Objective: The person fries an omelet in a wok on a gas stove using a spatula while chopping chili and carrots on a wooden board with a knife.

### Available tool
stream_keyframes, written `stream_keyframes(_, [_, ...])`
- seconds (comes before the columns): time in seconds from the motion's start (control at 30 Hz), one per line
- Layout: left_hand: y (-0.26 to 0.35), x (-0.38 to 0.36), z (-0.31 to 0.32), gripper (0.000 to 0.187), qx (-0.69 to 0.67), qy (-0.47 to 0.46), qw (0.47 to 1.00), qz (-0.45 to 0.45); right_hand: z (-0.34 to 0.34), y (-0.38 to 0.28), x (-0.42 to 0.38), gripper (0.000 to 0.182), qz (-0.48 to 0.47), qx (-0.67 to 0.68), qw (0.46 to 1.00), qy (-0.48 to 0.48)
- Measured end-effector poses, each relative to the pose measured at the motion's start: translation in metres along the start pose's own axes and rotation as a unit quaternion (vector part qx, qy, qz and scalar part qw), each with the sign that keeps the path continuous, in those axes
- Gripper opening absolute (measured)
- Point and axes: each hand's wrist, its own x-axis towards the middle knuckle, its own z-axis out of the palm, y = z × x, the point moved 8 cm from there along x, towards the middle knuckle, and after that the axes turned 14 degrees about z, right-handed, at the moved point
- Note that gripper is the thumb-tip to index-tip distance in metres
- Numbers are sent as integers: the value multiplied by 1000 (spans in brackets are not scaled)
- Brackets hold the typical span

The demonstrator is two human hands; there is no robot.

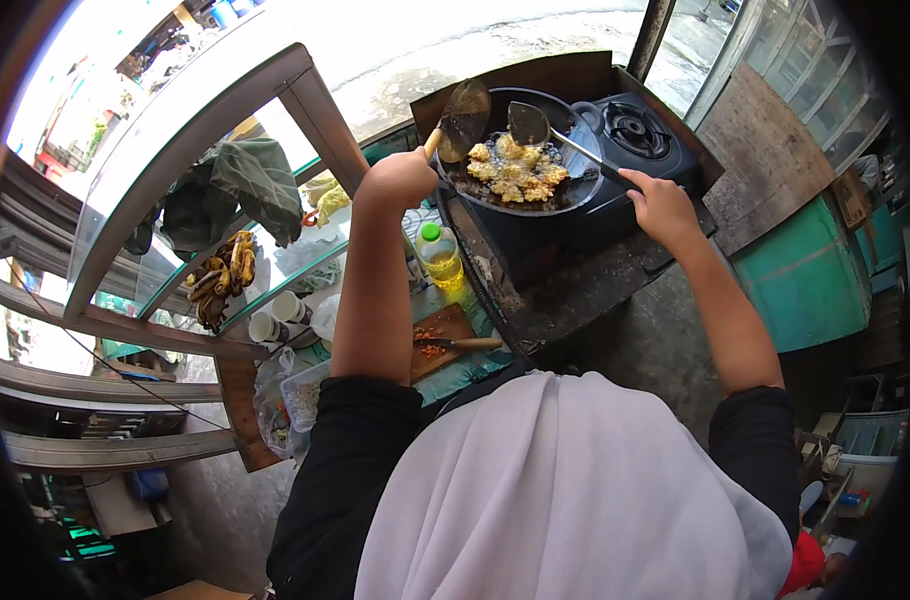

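Both hands at work over a black wok (pixel 575 190) of hot oil, set on a dark gas stove (pixel 635 130) at the far end of the worktop (pixel 575 290). Left hand (pixel 400 178) closed around the wooden handle of a mesh skimmer (pixel 465 118), held tilted above the near-left rim. Right hand (pixel 660 205) closed on the long handle of a metal spatula (pixel 528 124), blade resting at the far side of the pan. A mound of golden fritters (pixel 515 170) floating in the middle of the wok, between the two tools.

Risks, as judged from here:
- Oil splash onto bare forearms, both close above the pan; likely if a fritter slips off the skimmer and drops back.
- Scorched undersides if left unturned, some edges already looking deep gold.
- Wok tipping toward the near rim under pressure from two tools at once; seating on the burner not clear enough to tell.
- Plastic bottle of cooking oil (pixel 441 257) just beside the stove's left side, near enough to soften or get knocked by the left elbow.
- Knife (pixel 460 343) lying across the cutting board (pixel 440 345) with chopped chilli, under the left arm; could catch a sleeve on a pull back.
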Motion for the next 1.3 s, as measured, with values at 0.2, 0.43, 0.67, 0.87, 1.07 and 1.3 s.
stream_keyframes(0.2, [14,5,12,48,11,-39,999,12,16,24,4,34,17,-33,999,10])
stream_keyframes(0.43, [21,4,10,48,27,-26,999,21,4,33,13,33,74,-71,994,34])
stream_keyframes(0.67, [14,-11,-4,49,54,8,999,-2,30,40,17,35,72,-26,996,-48])
stream_keyframes(0.87, [6,-6,7,50,90,0,996,9,72,49,34,41,82,125,968,-202])
stream_keyframes(1.07, [5,-9,19,52,20,-48,998,-23,98,62,19,38,243,341,849,-323])
stream_keyframes(1.3, [-8,13,34,61,59,10,998,9,16,31,22,37,35,-16,997,-63])
